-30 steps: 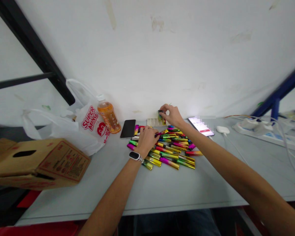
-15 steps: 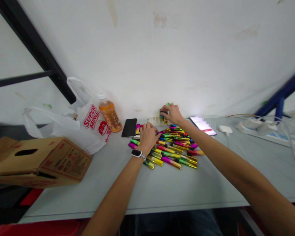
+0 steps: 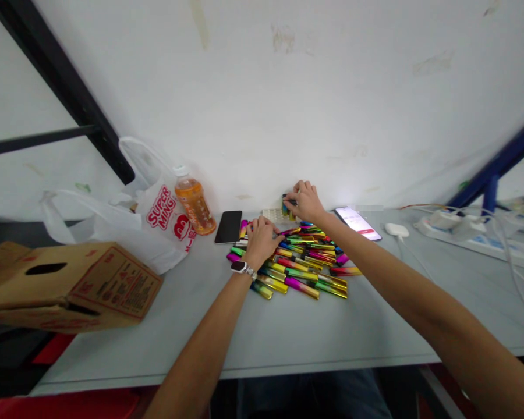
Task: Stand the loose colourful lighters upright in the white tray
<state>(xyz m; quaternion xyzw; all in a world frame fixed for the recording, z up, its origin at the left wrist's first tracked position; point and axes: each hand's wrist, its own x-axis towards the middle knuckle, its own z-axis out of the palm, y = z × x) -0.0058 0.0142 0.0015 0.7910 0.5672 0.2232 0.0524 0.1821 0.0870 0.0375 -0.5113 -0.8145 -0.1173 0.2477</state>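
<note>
A pile of shiny tubes [image 3: 303, 272] in gold, green, red and purple, some with black ends, lies on the grey table. Over its left side rests my left hand [image 3: 261, 240], wearing a watch, with fingers bent and thumb apart; I see nothing held in it. At the back, my right hand [image 3: 306, 202] pinches the dark top of an upright tube [image 3: 285, 203]. That tube stands at the right part of a pale tray with small holes [image 3: 271, 216], close to the wall. My fingers partly hide the tray's right end.
Left of the pile are a black phone [image 3: 229, 226], an orange drink bottle [image 3: 195, 203], a white plastic bag [image 3: 159, 227] and a cardboard box [image 3: 109, 285]. To the right lie a lit phone [image 3: 358, 223], a white charger [image 3: 396, 230] and a power strip [image 3: 475, 237] with cables.
My right hand has shifted slightly, its fingers now lower around the upright tube's top. My left hand stays over the pile, almost unmoved. The view has moved a little.
</note>
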